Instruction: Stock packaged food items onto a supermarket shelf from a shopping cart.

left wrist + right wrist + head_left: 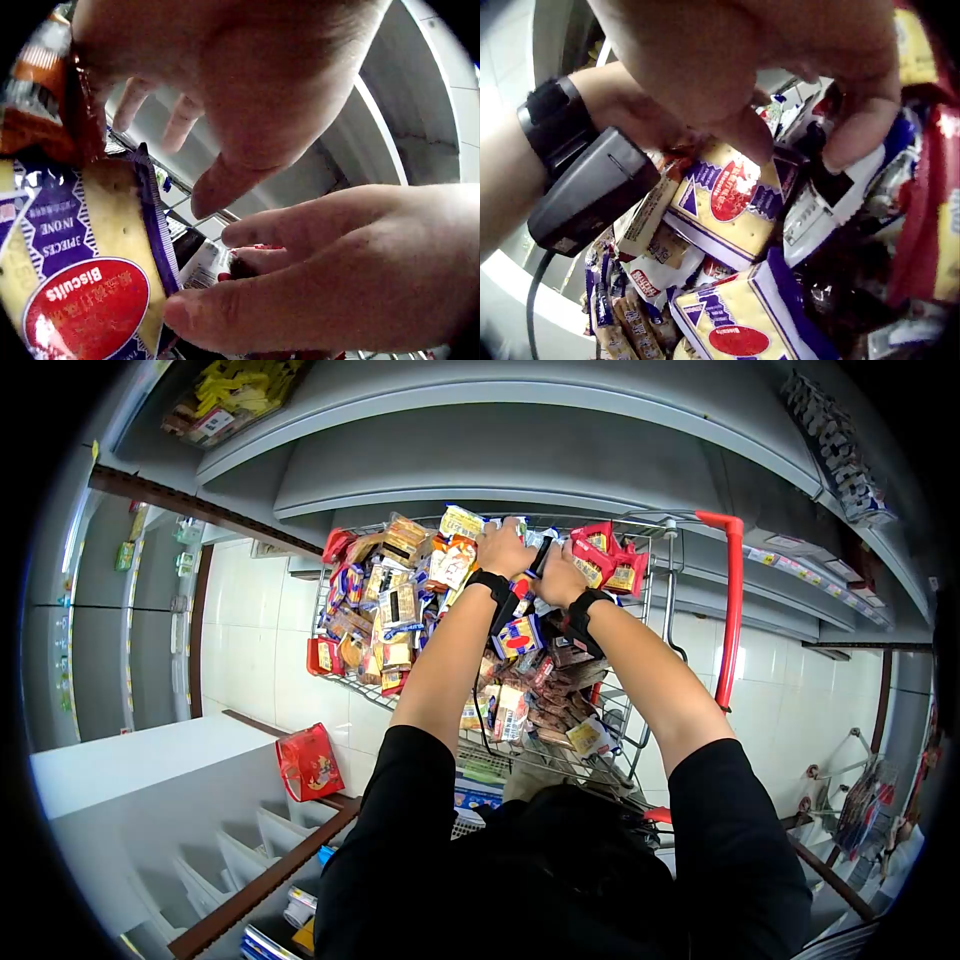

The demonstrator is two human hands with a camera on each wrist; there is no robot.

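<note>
Both hands reach into the far side of a shopping cart (640, 690) heaped with wrapped snacks. My left hand (505, 547) is over the packs by the far rim; in the left wrist view its thumb and fingers hang apart, beside an orange-brown wrapper (37, 112). To its right, my right hand (560, 575) dips among the packs with thumb and fingers spread. Its thumb overlaps the corner of a purple-and-yellow biscuit pack (727, 195), and another finger lies at a white packet (817, 202) with a black patch. A second biscuit pack (739, 322) lies nearer.
Red packs (595, 555) fill the cart's right end, beside its red handle (733, 610). Grey shelves (500, 455) run along the far side. A red bag (309, 762) is at the lower left, and a yellow-wrapped heap (240, 390) sits in the upper left shelf.
</note>
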